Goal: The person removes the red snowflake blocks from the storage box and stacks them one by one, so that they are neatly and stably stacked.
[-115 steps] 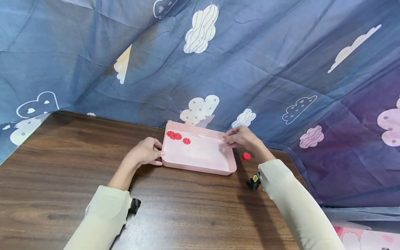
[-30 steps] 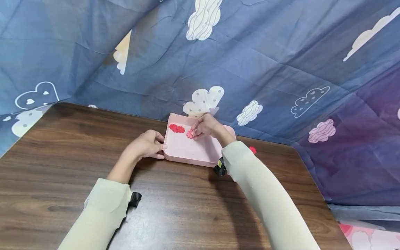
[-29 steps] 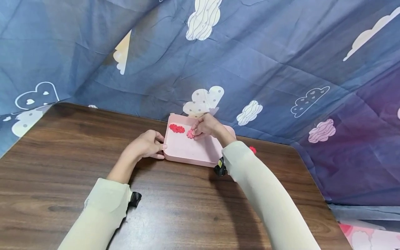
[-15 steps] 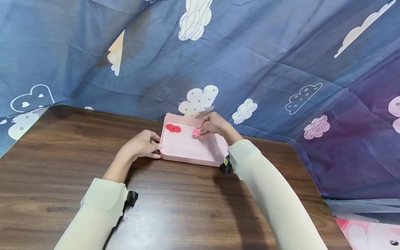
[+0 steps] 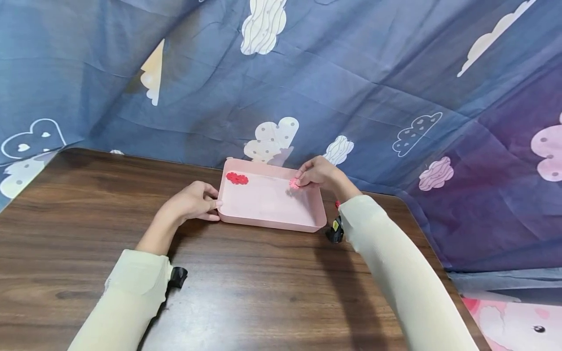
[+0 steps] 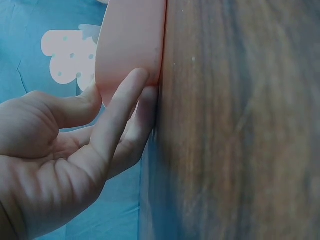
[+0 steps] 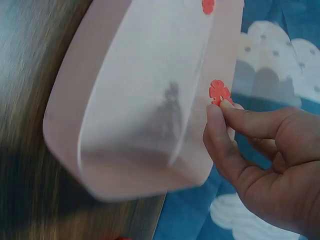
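A shallow pink tray lies on the wooden table. My left hand holds its left end, the thumb on the rim and the fingers against the outer wall. Between thumb and fingertips, my right hand pinches a red snowflake-shaped disc, raised over the tray's right part; its shadow falls on the tray floor. Inside the tray's far left corner lie red notched discs, touching or overlapping. Beyond the tray's right end, a red piece shows on the table, mostly hidden by my right arm.
A blue curtain with cloud prints hangs right behind the tray at the table's far edge. The brown table stretches in front. A pink printed item sits past the table's right edge. Black wrist cameras hang from both sleeves.
My right hand has gone from the tray's right end into the tray, picked up a single disc, and carried it back rightward. My left hand keeps its hold on the tray.
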Demonstrator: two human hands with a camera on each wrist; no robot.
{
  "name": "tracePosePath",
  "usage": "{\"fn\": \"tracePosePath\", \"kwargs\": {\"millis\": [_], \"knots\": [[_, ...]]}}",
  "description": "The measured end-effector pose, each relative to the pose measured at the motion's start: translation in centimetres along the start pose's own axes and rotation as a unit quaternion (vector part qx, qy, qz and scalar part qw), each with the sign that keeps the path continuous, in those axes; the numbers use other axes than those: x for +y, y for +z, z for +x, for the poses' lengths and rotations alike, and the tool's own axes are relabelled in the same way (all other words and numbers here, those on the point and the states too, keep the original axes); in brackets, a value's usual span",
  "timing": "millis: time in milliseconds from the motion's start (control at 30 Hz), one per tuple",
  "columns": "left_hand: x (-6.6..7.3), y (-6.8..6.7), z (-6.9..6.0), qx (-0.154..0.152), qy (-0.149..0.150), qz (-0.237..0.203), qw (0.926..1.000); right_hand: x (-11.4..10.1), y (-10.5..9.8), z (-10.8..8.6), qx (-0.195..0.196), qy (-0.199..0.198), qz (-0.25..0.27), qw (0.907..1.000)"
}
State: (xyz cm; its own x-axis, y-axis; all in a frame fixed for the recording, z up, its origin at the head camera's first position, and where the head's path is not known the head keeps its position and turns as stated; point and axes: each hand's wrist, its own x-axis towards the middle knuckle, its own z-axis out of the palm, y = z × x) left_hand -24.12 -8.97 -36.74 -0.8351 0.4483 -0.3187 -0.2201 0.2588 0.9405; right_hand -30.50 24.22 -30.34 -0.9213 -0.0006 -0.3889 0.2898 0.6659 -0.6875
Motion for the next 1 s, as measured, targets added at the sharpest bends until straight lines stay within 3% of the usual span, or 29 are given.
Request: {"fn": "tracePosePath", "kwargs": {"millis": [400,600,1000], "knots": [[0.0,-0.1,-0.1,-0.005,0.001,0.005,1.0,2.6,-3.8,-1.7,0.0,0.018,0.039,0.9991],[0.1,0.1,0.0,-0.009,0.005,0.007,0.9999,4.5,-5.8,-2.6,0.02,0.052,0.055,0.9969],[-0.2,-0.1,0.1,-0.013,0.009,-0.002,0.9999,8.1,-7.0,-3.1,0.042,0.098,0.058,0.9926]]}}
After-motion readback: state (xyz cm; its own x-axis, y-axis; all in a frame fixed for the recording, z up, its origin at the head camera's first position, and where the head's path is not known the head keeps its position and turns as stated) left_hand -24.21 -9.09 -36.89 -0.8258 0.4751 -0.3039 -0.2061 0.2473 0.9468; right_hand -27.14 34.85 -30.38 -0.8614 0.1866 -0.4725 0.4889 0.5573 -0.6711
